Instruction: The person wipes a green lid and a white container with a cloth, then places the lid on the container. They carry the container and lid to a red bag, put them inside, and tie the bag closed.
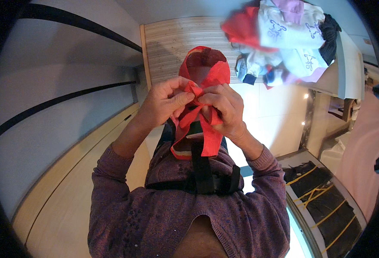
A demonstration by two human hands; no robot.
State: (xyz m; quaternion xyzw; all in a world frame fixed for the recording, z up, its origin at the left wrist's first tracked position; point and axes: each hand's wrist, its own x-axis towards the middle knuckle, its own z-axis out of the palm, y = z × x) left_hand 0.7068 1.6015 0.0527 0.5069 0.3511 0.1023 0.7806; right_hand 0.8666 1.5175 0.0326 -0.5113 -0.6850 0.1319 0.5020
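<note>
In front of my chest is a red cloth item [217, 73] that looks like a bag, with an open loop at its far end and a tan edge showing inside. My left hand [163, 101] pinches a bunched red strap [193, 89] between thumb and fingers. Close beside it, my right hand [224, 105] has its fingers curled round more of the same red cloth. The strap is looped and crossed between both hands; fingers hide where it crosses. A loose red end [211, 139] hangs below, towards my waist.
Folded and heaped clothes [290, 32], white, red and lilac, lie at the far right on a striped wooden surface [168, 45]. A pale wooden panel [82, 172] runs along my left. Black packages with yellow straps [316, 193] stand low at the right.
</note>
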